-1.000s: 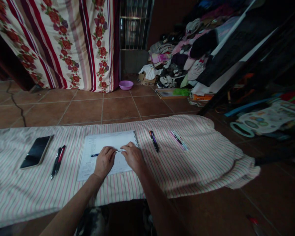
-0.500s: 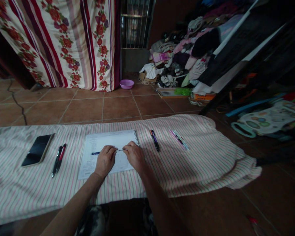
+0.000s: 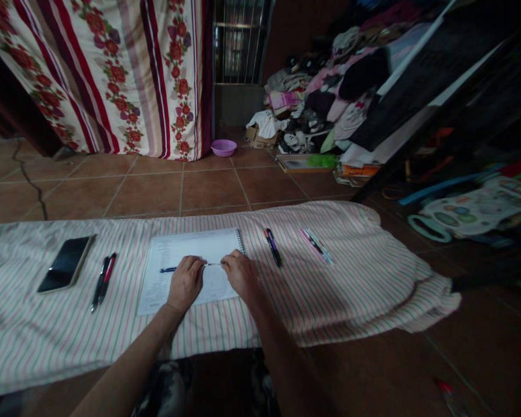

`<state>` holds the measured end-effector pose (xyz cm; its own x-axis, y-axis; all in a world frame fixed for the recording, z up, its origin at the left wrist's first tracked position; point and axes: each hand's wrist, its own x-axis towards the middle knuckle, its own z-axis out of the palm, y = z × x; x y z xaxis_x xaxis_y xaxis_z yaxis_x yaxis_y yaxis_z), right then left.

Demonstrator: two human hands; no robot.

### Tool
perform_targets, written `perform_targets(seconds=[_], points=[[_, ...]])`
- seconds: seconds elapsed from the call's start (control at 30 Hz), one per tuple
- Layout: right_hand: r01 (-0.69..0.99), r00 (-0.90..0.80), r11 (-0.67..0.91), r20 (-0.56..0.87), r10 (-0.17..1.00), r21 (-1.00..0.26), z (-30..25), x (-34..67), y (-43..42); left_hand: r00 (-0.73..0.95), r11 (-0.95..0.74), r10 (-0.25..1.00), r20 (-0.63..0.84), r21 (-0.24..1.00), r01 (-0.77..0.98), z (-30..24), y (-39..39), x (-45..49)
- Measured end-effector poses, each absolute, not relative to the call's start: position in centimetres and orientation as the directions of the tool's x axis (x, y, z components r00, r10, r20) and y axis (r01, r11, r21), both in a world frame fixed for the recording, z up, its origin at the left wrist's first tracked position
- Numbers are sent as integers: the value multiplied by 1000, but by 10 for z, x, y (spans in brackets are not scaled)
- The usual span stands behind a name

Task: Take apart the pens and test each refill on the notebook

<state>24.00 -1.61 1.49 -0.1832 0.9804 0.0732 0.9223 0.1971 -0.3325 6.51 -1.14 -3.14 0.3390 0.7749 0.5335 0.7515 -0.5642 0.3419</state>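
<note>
Over a spiral notebook with a printed page, my left hand is closed around a dark blue pen, whose one end sticks out to the left. From the other side of that hand a thin, pale and dark stem runs across to my right hand. My right fingertips pinch the stem's right end. Whether the stem is a refill or the pen's own tip is too small to tell. The notebook lies flat on a striped cloth.
Left of the notebook lie a black pen, a red pen and a phone. To its right are dark pens and slim white and pink pens. Beyond, a purple basin stands on the tiled floor.
My right hand has shifted slightly to the right, and a little more of the stem shows between the hands. My left hand and the pen have barely moved.
</note>
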Motion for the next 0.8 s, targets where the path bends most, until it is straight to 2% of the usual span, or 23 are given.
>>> perform_targets(seconds=[0.8], points=[[929, -237, 237, 36, 971, -283, 19, 237, -20, 317, -558, 770, 554, 343, 756, -30, -11, 66]])
